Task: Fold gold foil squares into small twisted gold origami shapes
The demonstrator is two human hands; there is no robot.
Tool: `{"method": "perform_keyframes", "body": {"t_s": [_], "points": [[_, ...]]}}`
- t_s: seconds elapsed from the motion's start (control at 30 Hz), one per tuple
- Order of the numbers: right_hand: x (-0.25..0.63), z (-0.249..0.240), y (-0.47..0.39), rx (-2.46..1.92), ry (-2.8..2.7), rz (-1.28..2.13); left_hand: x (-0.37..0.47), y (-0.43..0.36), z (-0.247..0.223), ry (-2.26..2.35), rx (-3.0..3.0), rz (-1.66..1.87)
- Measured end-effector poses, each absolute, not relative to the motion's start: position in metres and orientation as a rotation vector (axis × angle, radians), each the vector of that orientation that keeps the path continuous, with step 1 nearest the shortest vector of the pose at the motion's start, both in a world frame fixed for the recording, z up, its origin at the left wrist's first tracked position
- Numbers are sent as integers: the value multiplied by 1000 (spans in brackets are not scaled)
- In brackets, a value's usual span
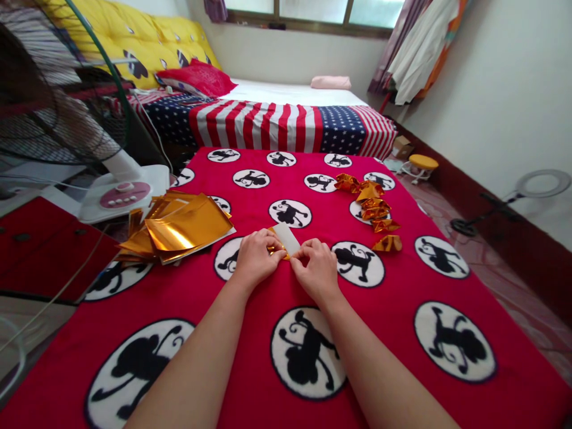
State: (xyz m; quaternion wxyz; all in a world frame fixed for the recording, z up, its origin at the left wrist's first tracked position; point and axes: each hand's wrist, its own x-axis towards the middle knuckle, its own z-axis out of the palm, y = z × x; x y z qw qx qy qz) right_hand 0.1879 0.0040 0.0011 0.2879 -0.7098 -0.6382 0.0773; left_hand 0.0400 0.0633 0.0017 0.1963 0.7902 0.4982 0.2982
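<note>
Indoors, red monkey-print cloth (250,369), fingers (276,253) pinching gold-white paper (287,237), striped bed (286,125) beyond.

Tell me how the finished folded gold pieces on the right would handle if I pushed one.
The folded gold pieces would probably slide easily, since they look like thin, hollow folded foil paper. They may crush under firm fingers, given their creased, puffy shapes. Rolling far seems unlikely with such angular edges.

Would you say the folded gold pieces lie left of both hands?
No, the folded gold pieces lie right of the right hand.
</note>
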Motion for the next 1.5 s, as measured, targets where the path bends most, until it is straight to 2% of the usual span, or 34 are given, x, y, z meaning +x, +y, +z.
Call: {"method": "perform_keyframes", "body": {"t_s": [0.37, 0.53, 0.73, 1.2, 1.5], "points": [[184, 4, 0, -1936, -1729, 168, 42, 64, 2, 1447, 2198, 822], [185, 4, -1, -1895, -1762, 211, 38, 66, -3, 1338, 2154, 871], [187, 3, -1, -1887, -1764, 210, 29, 71, -1, 1156, 2110, 774], [184, 3, 6, -1902, -1742, 158, 33, 66, 2, 1268, 2176, 776], [190, -3, 4, -1743, -1728, 230, 39, 53, 10, 1369, 2476, 799]]}}
